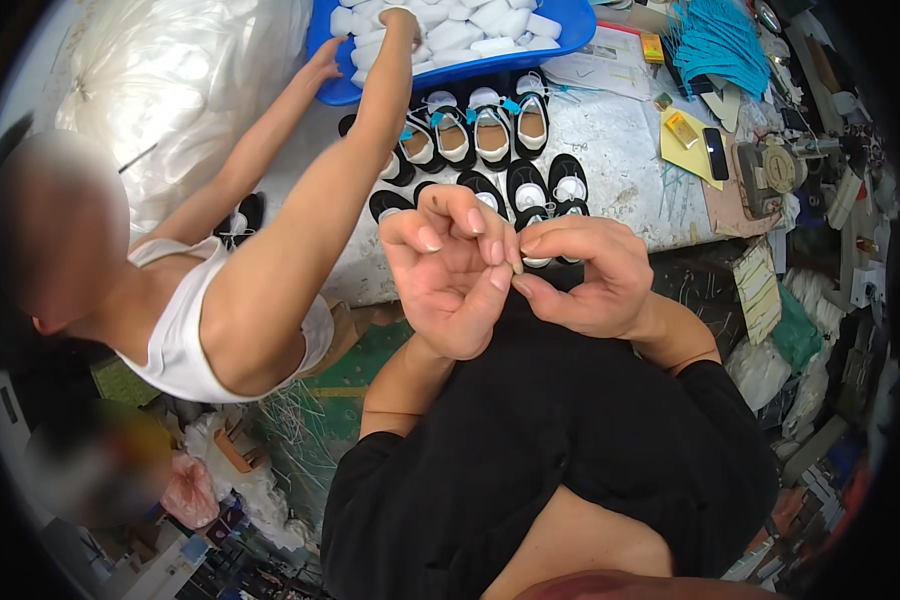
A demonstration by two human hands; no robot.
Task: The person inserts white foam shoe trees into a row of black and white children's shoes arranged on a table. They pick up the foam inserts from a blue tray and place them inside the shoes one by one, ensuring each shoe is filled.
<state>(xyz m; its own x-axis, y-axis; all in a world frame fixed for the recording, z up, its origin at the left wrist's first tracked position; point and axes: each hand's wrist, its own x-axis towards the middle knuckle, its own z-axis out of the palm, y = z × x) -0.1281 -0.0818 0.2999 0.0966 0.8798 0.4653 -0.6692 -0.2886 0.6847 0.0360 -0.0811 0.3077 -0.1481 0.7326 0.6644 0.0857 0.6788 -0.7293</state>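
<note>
My left hand (445, 270) and my right hand (595, 275) are raised in front of my chest, and their fingertips meet. Thumb and forefinger of each are pinched together at that meeting point; whatever sits between them, if anything, is too small to make out. The left palm faces up with its other fingers curled. Just beyond my hands, black shoes with white insides stand on the table, among them a shoe (568, 182) in the near row and a shoe (491, 135) with a blue tag in the far row. My fingers partly cover the near row.
A blue tub (582, 38) full of white pads (457, 36) stands at the table's back. On my left a co-worker's arm (310, 230) reaches over the table into it. Turquoise strips (720, 45), a phone (715, 154) and yellow card (682, 145) lie right. A large clear bag (170, 100) bulges at the left.
</note>
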